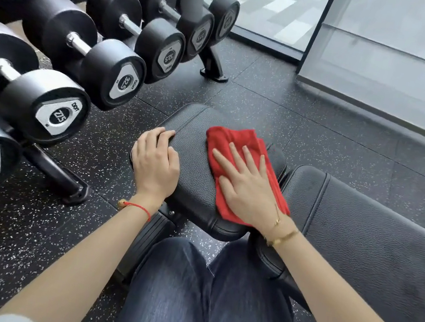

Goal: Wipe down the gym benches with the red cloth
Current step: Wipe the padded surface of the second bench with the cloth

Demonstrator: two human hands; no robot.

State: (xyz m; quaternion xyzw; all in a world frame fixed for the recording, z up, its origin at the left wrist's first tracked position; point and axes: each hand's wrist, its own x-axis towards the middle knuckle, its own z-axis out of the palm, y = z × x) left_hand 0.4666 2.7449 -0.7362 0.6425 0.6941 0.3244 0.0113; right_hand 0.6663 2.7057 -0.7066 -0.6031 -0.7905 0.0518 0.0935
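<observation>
Pressing flat with straight, spread fingers, the right hand (247,186) was laid on the red cloth (235,164), and the cloth was spread over the right half of the seat pad (192,174) of the gym bench. On the left edge of the same pad the left hand (155,160) was rested, its fingers bent over the rim, apparently to steady it; nothing else was held in it. The step in hand was judged to be the wiping of the seat pad, with the cloth partway across it. For the next move, even pressure would be called for while the cloth is drawn over the uncovered left part of the pad, and the left hand would have to be lifted clear. Just right of the seat pad, across a narrow gap, the long back pad (376,240) was seen, not yet touched by the cloth. Left of the seat pad, dumbbells (108,73) were held in a rack (60,176), resting in a row on its tier.
</observation>
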